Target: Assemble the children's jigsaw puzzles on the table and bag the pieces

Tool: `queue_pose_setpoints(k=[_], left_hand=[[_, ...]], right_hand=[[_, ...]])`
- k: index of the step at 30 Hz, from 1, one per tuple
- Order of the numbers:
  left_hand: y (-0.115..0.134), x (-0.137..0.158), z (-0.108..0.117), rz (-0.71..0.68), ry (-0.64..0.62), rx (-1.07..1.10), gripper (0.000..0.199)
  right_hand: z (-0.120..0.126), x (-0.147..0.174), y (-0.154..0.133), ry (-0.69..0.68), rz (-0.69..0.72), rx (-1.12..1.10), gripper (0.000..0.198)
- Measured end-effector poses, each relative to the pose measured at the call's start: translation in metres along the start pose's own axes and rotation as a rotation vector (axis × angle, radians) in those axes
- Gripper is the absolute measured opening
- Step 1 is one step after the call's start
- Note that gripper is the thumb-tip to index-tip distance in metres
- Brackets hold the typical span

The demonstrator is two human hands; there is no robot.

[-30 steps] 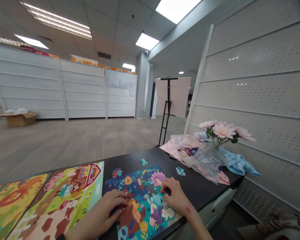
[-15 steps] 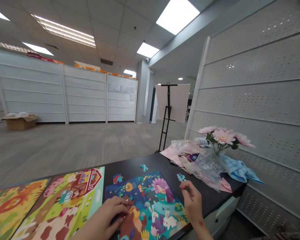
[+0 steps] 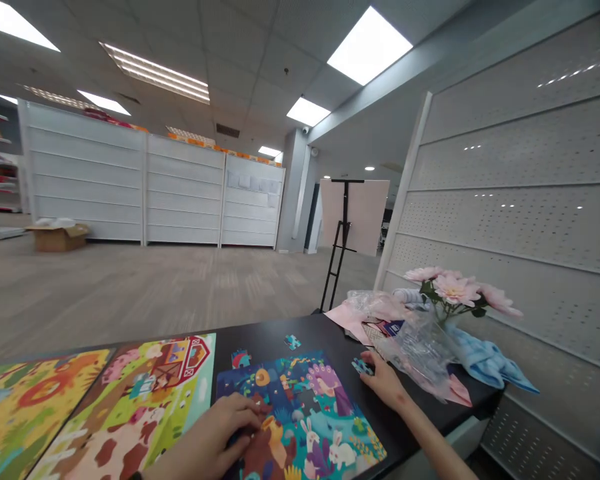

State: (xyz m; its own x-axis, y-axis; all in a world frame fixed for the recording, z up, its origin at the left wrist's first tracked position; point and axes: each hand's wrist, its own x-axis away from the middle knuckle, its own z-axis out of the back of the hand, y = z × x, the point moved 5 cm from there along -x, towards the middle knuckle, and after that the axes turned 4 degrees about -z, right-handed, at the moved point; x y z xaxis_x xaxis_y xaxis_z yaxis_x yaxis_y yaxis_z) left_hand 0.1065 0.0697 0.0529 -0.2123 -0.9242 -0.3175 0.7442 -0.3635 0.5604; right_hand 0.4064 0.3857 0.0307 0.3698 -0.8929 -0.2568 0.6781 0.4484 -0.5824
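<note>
A mostly assembled jigsaw puzzle [image 3: 325, 423] with rabbits, a bear and a purple peacock lies on the dark table, a gap near its middle. My left hand [image 3: 233, 427] rests over its left part with fingers lying on the picture and thumb apart, holding nothing visible. Beyond the puzzle's right edge, my right hand [image 3: 383, 380] pinches a blue puzzle piece [image 3: 361, 366] between thumb and fingers; the piece looks slightly tilted. Two loose pieces lie behind the puzzle: a red-and-blue piece [image 3: 241, 359] and a light-blue piece [image 3: 293, 342].
To the left lie a farm picture puzzle [image 3: 130, 407] and a yellow picture puzzle [image 3: 40, 400]. Crumpled clear plastic [image 3: 415, 353], pink flowers [image 3: 455, 290] and a blue cloth [image 3: 490, 360] crowd the right end. An easel [image 3: 344, 227] stands behind the table.
My right hand has reached forward and closed on the blue piece, which has turned slightly. My left hand stays on the puzzle. The whole view has shifted a little.
</note>
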Motion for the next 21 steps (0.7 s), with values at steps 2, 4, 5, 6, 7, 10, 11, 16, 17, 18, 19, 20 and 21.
queue_pose_setpoints(k=[2,4,5,6,7,10,11,16,17,18,19,20,21], left_hand=[[-0.002,0.0,-0.001,0.004,-0.002,-0.007,0.034],[-0.002,0.0,-0.001,0.007,-0.011,-0.009,0.035],[-0.002,0.0,-0.001,0.012,-0.018,-0.01,0.035],[-0.001,0.0,-0.001,0.018,-0.025,-0.012,0.034],[0.0,0.0,-0.001,0.024,-0.031,-0.016,0.034],[0.002,-0.001,-0.001,0.019,-0.032,-0.026,0.034],[0.002,-0.001,0.0,0.006,-0.023,-0.027,0.034],[-0.018,0.001,0.026,0.019,0.241,-0.101,0.03],[-0.027,0.003,0.035,0.056,0.328,-0.125,0.026],[-0.036,0.006,0.045,0.101,0.418,-0.148,0.022],[-0.044,0.009,0.053,0.138,0.465,-0.16,0.02],[-0.051,0.011,0.059,0.168,0.494,-0.166,0.02],[-0.057,0.013,0.063,0.192,0.507,-0.17,0.021]], right_hand=[[-0.004,-0.007,-0.006,-0.028,0.002,0.023,0.044],[-0.007,-0.013,-0.012,-0.051,0.009,0.051,0.044],[-0.009,-0.014,-0.016,-0.062,0.019,0.064,0.044],[-0.01,-0.014,-0.02,-0.068,0.03,0.075,0.044],[-0.011,-0.013,-0.024,-0.068,0.044,0.085,0.044],[-0.01,-0.003,-0.032,-0.023,0.087,0.101,0.038],[-0.009,0.002,-0.033,-0.001,0.101,0.102,0.034],[-0.006,0.012,-0.024,0.101,0.112,0.099,0.037],[-0.006,0.011,-0.021,0.124,0.093,0.103,0.041],[-0.006,0.009,-0.017,0.148,0.073,0.109,0.043],[-0.006,0.007,-0.014,0.167,0.055,0.117,0.044],[-0.007,0.005,-0.012,0.179,0.044,0.124,0.043],[-0.008,0.003,-0.011,0.184,0.04,0.131,0.041]])
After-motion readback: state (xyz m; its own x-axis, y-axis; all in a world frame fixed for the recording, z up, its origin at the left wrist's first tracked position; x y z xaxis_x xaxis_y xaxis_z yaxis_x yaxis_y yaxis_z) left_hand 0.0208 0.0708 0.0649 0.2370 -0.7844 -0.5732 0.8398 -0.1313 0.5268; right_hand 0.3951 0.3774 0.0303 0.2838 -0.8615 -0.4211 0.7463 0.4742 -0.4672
